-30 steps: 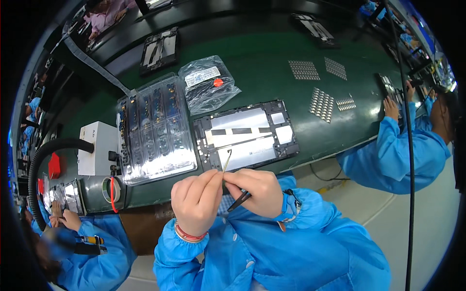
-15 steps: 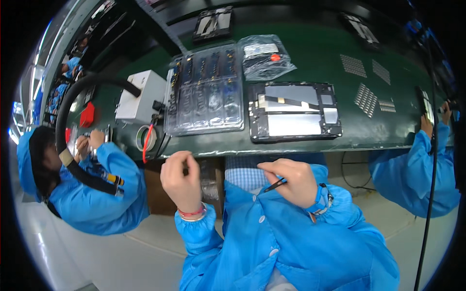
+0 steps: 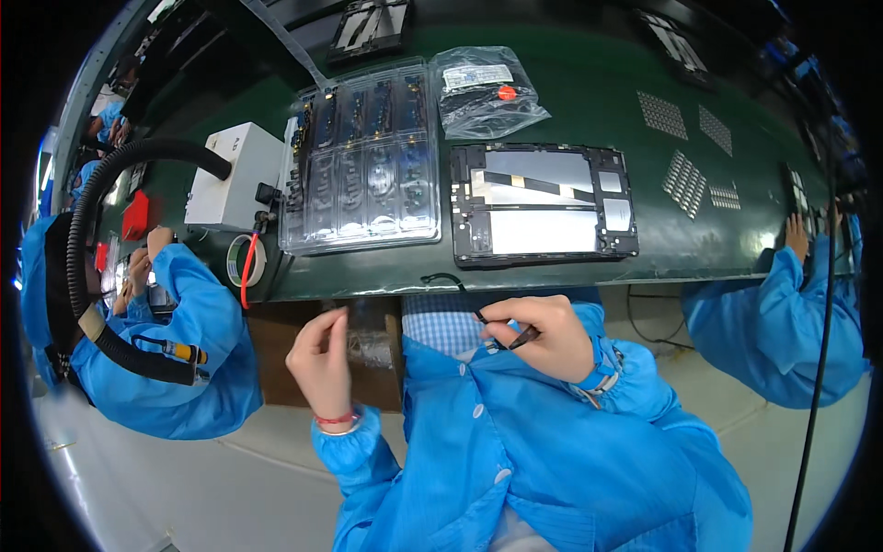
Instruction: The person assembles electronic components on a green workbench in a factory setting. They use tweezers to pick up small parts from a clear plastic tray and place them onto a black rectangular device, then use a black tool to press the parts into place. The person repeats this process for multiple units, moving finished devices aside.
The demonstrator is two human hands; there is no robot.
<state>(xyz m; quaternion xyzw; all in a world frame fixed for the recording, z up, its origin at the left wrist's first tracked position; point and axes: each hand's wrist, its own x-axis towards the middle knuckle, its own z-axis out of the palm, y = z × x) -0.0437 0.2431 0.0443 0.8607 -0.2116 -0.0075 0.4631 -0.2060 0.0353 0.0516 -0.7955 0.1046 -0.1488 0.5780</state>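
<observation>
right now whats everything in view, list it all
tablet frame: 1, black with silver inside, bench centre
parts tray: 1, clear plastic, left of the frame
bag: 1, clear with a red dot, behind the frame
white box: 1, left of the tray
tape roll: 1, pale, bench front edge
grey pads: several, bench right
co-workers: 2, blue coats, far left and far right
left hand: fingers pinched, nothing seen in it
right hand: holds tweezers, black

Beyond my right hand (image 3: 543,336) lies the tablet frame (image 3: 543,204); the component tray (image 3: 363,166) sits beyond my left hand (image 3: 322,363).
</observation>
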